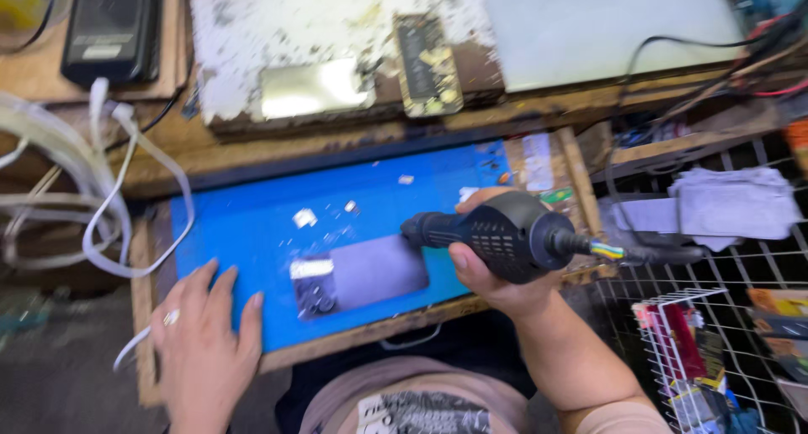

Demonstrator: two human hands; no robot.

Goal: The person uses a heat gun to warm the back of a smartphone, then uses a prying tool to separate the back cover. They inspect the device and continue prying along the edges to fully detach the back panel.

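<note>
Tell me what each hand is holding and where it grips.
The right hand grips the black hot-air gun around its fat rear body, nozzle toward the phone. The left hand holds nothing, lying flat on the blue mat.

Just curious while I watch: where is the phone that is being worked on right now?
The phone lies face down on the blue mat, near its front edge, between the left hand and the right hand, just below the tip of the black heat tool.
</note>
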